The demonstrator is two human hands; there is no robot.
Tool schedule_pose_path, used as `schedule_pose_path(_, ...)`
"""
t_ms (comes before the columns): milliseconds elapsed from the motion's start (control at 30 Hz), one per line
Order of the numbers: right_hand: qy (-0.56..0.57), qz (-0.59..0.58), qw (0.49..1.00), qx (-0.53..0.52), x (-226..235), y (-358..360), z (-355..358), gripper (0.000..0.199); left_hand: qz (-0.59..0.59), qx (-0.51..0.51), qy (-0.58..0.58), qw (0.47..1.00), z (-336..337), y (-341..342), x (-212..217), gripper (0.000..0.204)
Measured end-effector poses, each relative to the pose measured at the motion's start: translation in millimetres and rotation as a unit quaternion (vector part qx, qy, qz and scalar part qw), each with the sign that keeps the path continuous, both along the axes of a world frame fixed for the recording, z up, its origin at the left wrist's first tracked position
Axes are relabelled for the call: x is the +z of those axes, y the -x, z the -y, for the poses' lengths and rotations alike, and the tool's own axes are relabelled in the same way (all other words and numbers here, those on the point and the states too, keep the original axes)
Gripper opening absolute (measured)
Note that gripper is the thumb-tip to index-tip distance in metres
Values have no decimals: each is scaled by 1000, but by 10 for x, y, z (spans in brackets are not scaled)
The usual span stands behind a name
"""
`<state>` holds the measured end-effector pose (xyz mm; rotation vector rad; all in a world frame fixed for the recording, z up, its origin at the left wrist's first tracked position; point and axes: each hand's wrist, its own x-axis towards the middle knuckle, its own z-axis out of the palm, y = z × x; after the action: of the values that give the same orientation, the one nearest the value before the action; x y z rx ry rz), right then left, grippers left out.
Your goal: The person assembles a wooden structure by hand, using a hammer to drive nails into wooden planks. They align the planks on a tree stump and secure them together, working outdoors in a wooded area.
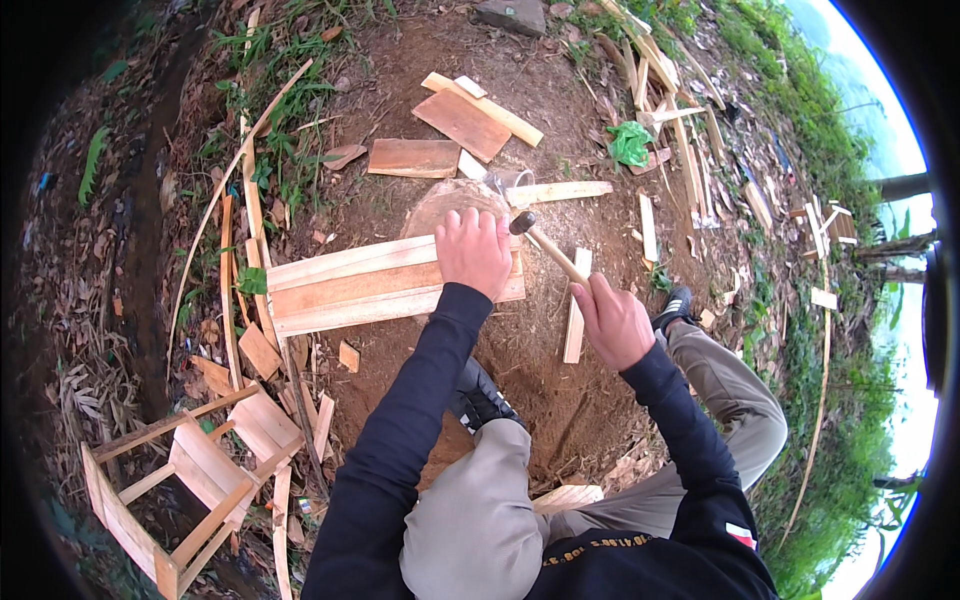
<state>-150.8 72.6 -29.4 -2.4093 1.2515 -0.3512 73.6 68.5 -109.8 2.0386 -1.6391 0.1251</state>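
Note:
A panel of pale and reddish wooden boards [350, 285] lies with its right end against a tree stump [445, 205]. My left hand [470, 252] is closed over that end, fingers curled at its far edge; whether a nail sits between the fingertips is too small to tell. In my right hand [615, 322] is a hammer [558, 256], gripped by its wooden handle. The dark hammer head is just right of my left thumb, close above the panel's end. Behind the stump lies a narrow strip of wood [565, 192] beside a clear plastic container [510, 180].
Reddish boards [463, 124] lie beyond the stump. A wooden frame with slats [200, 470] stands at lower left, near long poles [228, 290]. A short plank [577, 310] is right of the panel. Scrap wood [690, 165] and a green plastic bag [629, 144] lie farther right.

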Motion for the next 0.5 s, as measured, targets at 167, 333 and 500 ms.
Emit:
schedule_pose_path(167, 38, -29, 999, 23, 25, -14, 32, 27, -3, 0, -3, 1000, -11, 3, -21, 22)
schedule_pose_path(333, 57, -52, 996, 35, 66, 17, 112, 26, -15, 3, 3, 1000, 5, 22, -11, 19)
schedule_pose_path(500, 71, -104, 991, 51, 140, -19, 140, 27, -17, 8, -9, 1000, -23, 33, -23, 20)
